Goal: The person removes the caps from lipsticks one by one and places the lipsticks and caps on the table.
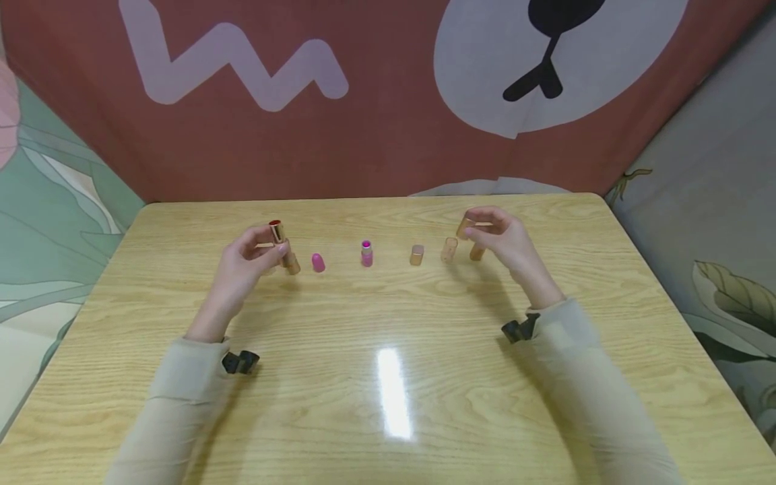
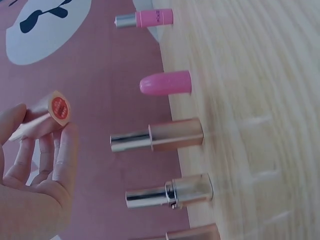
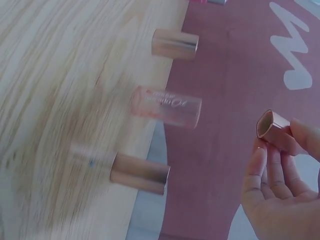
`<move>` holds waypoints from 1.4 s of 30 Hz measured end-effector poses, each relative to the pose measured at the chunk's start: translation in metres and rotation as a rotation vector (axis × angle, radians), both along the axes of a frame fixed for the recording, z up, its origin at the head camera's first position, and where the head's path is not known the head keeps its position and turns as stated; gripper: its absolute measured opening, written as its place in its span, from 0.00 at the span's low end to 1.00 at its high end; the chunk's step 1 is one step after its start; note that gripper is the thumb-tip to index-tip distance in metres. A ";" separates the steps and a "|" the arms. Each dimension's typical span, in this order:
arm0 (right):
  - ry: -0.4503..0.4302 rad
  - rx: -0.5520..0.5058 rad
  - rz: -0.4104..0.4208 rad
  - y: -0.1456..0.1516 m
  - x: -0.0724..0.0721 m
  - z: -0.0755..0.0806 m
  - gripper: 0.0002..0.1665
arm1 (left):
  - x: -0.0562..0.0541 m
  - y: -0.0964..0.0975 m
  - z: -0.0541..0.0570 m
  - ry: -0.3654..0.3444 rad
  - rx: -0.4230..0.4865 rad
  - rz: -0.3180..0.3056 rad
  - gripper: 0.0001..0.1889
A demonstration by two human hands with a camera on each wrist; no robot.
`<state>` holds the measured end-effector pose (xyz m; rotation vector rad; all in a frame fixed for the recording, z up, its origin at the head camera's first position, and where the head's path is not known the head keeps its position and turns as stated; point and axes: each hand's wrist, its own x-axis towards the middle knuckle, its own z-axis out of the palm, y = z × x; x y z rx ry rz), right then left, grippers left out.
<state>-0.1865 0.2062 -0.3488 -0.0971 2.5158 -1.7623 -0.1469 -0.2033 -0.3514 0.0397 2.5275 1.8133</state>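
My left hand [image 1: 245, 259] pinches a gold lipstick tube [image 1: 277, 232] between thumb and fingers, raised above the table. Dark red shows at its upper end in the head view, and the left wrist view shows a round red label on one end. Uncapped gold lipsticks [image 2: 176, 136] stand upright near that hand, partly hidden by it in the head view. On the other side, my right hand [image 1: 506, 242] pinches a gold lipstick cap [image 3: 277, 132], its hollow end visible in the right wrist view. Another gold cap [image 3: 140, 173] stands on the table below this hand.
Between the hands, a pink cap [image 1: 318, 263], an uncapped pink lipstick [image 1: 366, 254], a short gold cap [image 1: 417, 255] and a clear cap [image 1: 449, 250] stand in a row on the wooden table [image 1: 315, 404]. A red printed cloth [image 1: 388, 148] rises behind the table's far edge.
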 end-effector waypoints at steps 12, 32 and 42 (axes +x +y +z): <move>0.026 0.028 -0.036 0.014 -0.003 -0.004 0.23 | 0.005 -0.022 0.006 -0.018 -0.009 0.097 0.14; 0.034 0.145 -0.069 0.036 -0.007 -0.009 0.26 | 0.006 -0.055 0.000 0.085 0.393 0.328 0.13; 0.051 0.188 -0.069 0.045 -0.009 -0.013 0.25 | 0.005 -0.069 -0.007 0.083 0.421 0.337 0.13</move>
